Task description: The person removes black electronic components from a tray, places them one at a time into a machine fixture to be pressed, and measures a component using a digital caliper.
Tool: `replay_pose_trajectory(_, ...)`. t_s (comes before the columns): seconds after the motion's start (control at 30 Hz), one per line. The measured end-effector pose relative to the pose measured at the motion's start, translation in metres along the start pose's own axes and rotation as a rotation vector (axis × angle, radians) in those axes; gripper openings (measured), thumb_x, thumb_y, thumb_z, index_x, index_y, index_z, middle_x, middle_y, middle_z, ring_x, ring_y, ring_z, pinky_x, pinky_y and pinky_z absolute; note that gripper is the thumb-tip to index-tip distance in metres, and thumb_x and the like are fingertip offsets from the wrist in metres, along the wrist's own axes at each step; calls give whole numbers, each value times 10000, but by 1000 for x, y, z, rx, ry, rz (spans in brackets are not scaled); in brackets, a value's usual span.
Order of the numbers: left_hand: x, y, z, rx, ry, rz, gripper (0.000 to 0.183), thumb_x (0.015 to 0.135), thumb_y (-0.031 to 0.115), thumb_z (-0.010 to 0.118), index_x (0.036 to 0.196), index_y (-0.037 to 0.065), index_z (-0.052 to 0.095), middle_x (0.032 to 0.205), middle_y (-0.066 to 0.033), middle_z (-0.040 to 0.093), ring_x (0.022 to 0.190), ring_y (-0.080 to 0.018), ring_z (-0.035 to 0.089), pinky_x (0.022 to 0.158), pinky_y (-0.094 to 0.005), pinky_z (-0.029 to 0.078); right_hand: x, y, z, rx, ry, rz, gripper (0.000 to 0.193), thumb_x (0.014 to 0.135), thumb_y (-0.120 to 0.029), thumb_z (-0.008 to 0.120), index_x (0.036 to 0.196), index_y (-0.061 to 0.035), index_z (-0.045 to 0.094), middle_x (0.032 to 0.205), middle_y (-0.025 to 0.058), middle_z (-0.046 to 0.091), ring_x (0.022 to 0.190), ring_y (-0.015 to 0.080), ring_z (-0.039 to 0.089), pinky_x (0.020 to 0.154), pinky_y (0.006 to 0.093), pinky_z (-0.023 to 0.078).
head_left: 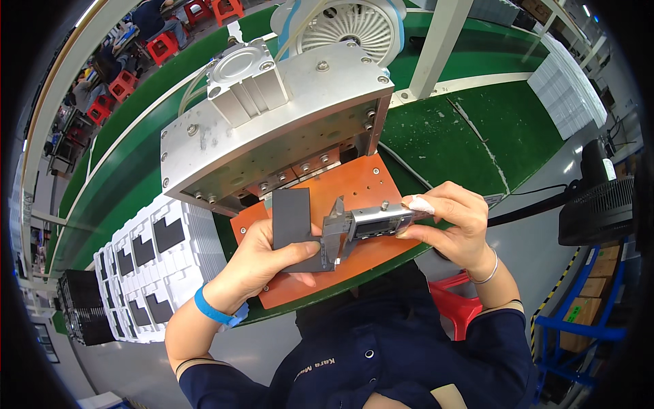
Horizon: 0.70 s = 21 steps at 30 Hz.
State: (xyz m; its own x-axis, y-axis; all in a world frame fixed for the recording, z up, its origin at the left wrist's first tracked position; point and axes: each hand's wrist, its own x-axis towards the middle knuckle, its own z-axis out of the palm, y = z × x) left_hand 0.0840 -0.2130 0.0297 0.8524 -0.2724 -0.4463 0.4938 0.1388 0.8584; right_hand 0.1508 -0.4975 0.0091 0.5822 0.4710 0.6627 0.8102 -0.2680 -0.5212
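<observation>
Head view: your left hand [262, 251] is holding a black L-shaped piece [291, 217], its grip closed with the thumb pressing on top. Your right hand [455, 221] is gripping a caliper [383, 213], whose jaws are standing at the piece's near right part; whether they are touching it is unclear. Both things are hovering above an orange plate [364, 176], nearer than the metal press [334, 88]. White trays [197, 228] bearing black pieces are standing to the left.
</observation>
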Motion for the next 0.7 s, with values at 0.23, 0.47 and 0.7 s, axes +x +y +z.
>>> replay_pose_trajectory(0.23,-3,-1,0,17,-2,11,257,878,93,662,1092,-39,609,941,-124,678,725,-179,687,620,-265,599,1,0,3,-22,9,-53,462,623,-190,869,1041,-68,717,846,65,711,643,147,605,502,237,437)
replay_pose_trajectory(0.47,-56,32,-8,384,-9,28,306,957,155,596,1231,21,575,992,-61,670,719,-130,673,633,-250,556,-22,11,-38,23,96,254,464,667,-35,820,1105,-51,671,874,46,654,744,131,589,642,232,459)
replay_pose_trajectory(0.7,-150,-49,-69,1346,1176,357,340,785,-43,605,1077,100,701,972,-94,637,784,-275,644,673,-347,506,-90,144,-68,-13,86,690,469,819,-51,749,1253,28,589,788,-63,485,693,25,432,599,179,341)
